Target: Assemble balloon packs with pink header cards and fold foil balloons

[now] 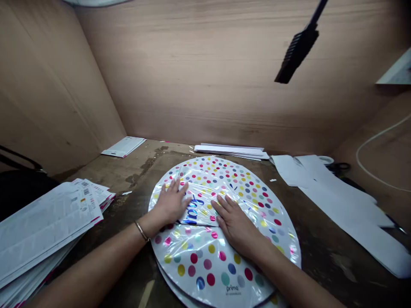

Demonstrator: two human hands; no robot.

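Note:
A round, shiny white foil balloon (210, 256) with coloured dots lies flat on the table, with "prima" printed near its front edge. Part of it appears folded over in the middle, where blue lettering shows. My left hand (171, 201) rests palm down on the left of this folded part, fingers spread. On its right side my right hand (237, 224) presses flat with fingers stretched out. Beneath the balloon's front left edge another similar round sheet (173, 286) peeks out.
Printed white packets (51, 222) are stacked at the left, with more packets (123, 146) at the back left. White paper strips (231, 150) lie along the back wall. Cut white sheets (340, 205), a tape roll (326, 160) and scissors (342, 167) are at the right. A black device (297, 53) hangs overhead.

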